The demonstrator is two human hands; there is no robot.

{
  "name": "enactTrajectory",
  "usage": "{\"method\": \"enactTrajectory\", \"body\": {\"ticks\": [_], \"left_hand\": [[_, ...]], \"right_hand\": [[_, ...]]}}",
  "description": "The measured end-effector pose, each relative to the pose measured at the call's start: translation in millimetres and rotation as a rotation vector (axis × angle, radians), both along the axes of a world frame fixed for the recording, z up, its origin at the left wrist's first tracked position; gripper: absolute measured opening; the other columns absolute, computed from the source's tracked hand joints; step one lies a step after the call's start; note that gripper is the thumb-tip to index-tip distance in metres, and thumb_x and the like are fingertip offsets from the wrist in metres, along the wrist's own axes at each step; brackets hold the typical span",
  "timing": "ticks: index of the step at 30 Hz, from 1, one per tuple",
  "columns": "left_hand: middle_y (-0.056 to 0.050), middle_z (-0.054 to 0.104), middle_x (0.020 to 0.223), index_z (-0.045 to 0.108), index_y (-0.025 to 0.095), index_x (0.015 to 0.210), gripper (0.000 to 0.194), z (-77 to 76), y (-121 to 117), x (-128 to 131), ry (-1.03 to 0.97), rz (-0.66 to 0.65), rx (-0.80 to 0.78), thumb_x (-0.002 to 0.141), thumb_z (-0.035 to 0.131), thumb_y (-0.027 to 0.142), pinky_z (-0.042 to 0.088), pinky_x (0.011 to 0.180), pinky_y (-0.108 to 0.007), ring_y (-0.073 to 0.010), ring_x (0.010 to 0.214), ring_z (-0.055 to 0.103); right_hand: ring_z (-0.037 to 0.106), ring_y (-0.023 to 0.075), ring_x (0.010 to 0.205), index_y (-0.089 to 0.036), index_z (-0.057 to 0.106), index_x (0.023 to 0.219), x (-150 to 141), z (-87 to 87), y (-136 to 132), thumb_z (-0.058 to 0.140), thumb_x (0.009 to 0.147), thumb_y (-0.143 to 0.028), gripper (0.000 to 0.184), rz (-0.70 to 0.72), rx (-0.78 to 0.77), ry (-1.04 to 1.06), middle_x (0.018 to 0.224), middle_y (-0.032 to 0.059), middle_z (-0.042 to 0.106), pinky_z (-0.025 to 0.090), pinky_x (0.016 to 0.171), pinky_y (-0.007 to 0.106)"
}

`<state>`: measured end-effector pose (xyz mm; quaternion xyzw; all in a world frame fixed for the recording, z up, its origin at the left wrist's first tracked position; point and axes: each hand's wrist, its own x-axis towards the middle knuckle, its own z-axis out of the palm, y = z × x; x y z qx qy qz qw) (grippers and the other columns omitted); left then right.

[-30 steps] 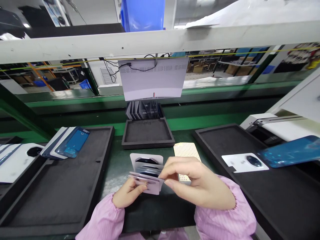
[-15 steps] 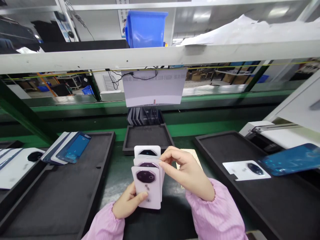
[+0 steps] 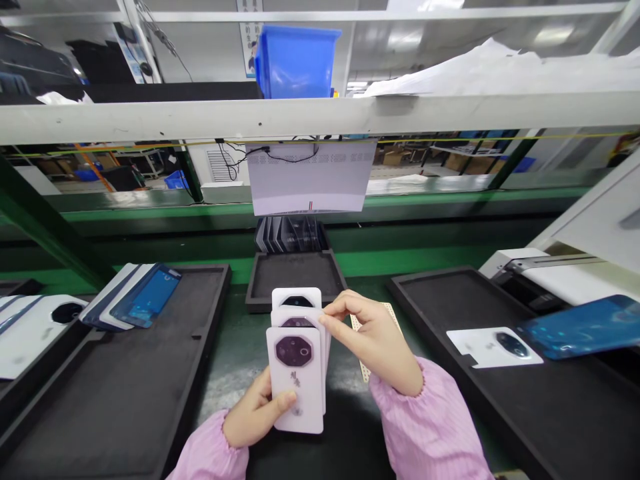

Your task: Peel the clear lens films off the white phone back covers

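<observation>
Several white phone back covers (image 3: 306, 397), each with a dark octagonal camera area, stand fanned one behind another above the green bench. My left hand (image 3: 257, 410) grips the stack at its lower left, with the thumb across the front cover. Thumb and forefinger of my right hand (image 3: 373, 337) pinch the upper right corner of a cover behind the front one. Partly hidden behind that hand lies a cream block dotted with small holes (image 3: 395, 320).
A black foam tray (image 3: 115, 400) on the left holds blue-filmed covers (image 3: 145, 297). Another black tray (image 3: 545, 407) on the right carries a white cover (image 3: 493, 348) and a blue-filmed one (image 3: 585, 327). Ahead, a small tray (image 3: 295, 273) sits before upright dark panels (image 3: 287, 233).
The covers have tilted from nearly flat to upright, so their backs now face me. My right hand has moved slightly left and up, still pinching a cover. The camera view has shifted.
</observation>
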<state>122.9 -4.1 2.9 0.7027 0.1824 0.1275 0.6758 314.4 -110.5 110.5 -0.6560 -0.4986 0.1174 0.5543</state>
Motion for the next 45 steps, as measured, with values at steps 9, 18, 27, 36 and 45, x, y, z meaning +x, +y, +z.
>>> {"method": "enactTrajectory", "body": {"ticks": [9, 18, 27, 36, 45], "left_hand": [[-0.007, 0.064, 0.113, 0.052, 0.021, 0.116, 0.041, -3.0, -1, -4, -0.013, -0.009, -0.019, 0.08, 0.059, 0.038, 0.05, 0.083, -0.032, -0.0211, 0.098, 0.06], [-0.006, 0.064, 0.111, 0.052, 0.021, 0.116, 0.041, -1.3, 1, -3, -0.011, -0.008, -0.022, 0.08, 0.059, 0.039, 0.049, 0.084, -0.031, -0.0209, 0.099, 0.059], [-0.006, 0.065, 0.108, 0.051, 0.022, 0.116, 0.04, -2.7, -1, -4, -0.026, 0.017, -0.084, 0.08, 0.059, 0.038, 0.051, 0.08, -0.031, -0.0201, 0.095, 0.06], [-0.005, 0.065, 0.107, 0.05, 0.022, 0.116, 0.039, -0.1, -2, -5, -0.038, 0.028, -0.101, 0.081, 0.058, 0.036, 0.052, 0.079, -0.029, -0.0197, 0.094, 0.062], [-0.006, 0.064, 0.111, 0.047, 0.022, 0.12, 0.043, -3.1, -3, 1, -0.076, 0.134, -0.124, 0.081, 0.059, 0.032, 0.052, 0.079, -0.029, -0.0192, 0.095, 0.061]], "right_hand": [[0.053, 0.0125, 0.066, -0.019, 0.066, 0.084, 5, -4.8, 3, 0.065, 0.076, -0.025, 0.01, 0.098, -0.013, 0.094, 0.068, -0.0015, 0.054, 0.044, 0.065, 0.027], [0.051, 0.0121, 0.07, -0.022, 0.07, 0.088, 10, -10.4, 10, 0.065, 0.077, -0.026, 0.013, 0.256, 0.046, 0.268, 0.076, 0.0, 0.052, 0.044, 0.064, 0.028], [0.051, 0.0126, 0.064, -0.02, 0.07, 0.066, 5, -16.3, 18, 0.074, 0.066, -0.025, 0.007, 0.028, 0.123, 0.234, 0.065, -0.0012, 0.052, 0.044, 0.062, 0.029], [0.05, 0.0132, 0.068, -0.019, 0.061, 0.075, 9, -15.8, 17, 0.076, 0.063, -0.029, 0.022, 0.015, 0.02, 0.208, 0.068, -0.0025, 0.052, 0.045, 0.066, 0.029], [0.058, 0.0165, 0.082, -0.022, 0.038, 0.128, 22, -24.8, 16, 0.074, 0.066, -0.033, 0.073, 0.319, -0.267, 0.269, 0.107, 0.0077, 0.056, 0.052, 0.071, 0.033]]}}
